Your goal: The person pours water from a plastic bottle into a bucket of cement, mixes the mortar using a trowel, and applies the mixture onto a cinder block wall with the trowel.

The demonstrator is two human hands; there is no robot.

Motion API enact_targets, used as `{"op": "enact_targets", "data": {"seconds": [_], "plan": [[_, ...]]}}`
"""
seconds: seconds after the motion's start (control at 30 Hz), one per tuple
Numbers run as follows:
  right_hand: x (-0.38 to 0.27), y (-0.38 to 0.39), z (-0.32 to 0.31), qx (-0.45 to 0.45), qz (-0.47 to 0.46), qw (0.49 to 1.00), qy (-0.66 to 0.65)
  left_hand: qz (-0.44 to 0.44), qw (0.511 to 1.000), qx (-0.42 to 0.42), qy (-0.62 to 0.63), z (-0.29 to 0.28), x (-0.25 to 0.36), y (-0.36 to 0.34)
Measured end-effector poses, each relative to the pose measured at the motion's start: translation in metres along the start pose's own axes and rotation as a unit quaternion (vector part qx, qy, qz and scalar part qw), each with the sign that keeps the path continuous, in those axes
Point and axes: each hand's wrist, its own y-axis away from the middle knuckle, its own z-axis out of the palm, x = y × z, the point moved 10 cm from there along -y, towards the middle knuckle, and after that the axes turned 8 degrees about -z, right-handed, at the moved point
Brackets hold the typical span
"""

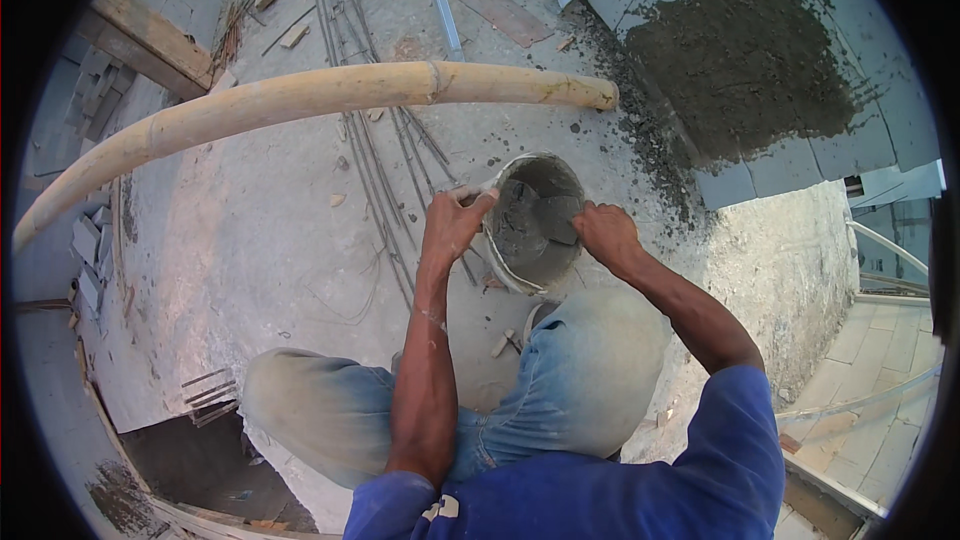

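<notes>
A bucket (497,258) with a mortar-smeared rim stands on the floor in front of my knees, tilted toward me. Wet grey mortar (516,208) lies inside it. My left hand (458,223) grips the bucket's left rim, thumb and fingers closed over the edge. At the opposite rim my right hand (606,236) is closed round a trowel, whose handle is hidden in my fist. The trowel's flat grey blade (557,219) reaches into the bucket, against the mortar.
A thick bamboo pole (350,90) crosses beyond the bucket. Long steel rods (372,175) run along the floor to its left. Fresh mortar (750,55) coats part of the block wall (840,145) at the far right. A dark opening (205,465) lies at the near left.
</notes>
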Motion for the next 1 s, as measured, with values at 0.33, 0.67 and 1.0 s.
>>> {"op": "enact_targets", "data": {"seconds": [0.33, 0.67, 1.0], "plan": [[0.006, 0.046, 0.001, 0.108, 0.043, 0.948, -0.297, -0.050, 0.997, 0.041, 0.049, -0.045, -0.040, -0.017], [-0.008, -0.029, -0.299, 0.216, -0.196, 0.877, -0.382, -0.156, 0.963, 0.159, 0.153, -0.136, -0.131, -0.003], [0.380, -0.035, -0.166, 0.330, 0.390, 0.791, -0.337, -0.187, 0.937, 0.245, 0.166, -0.163, -0.170, 0.036]]}}
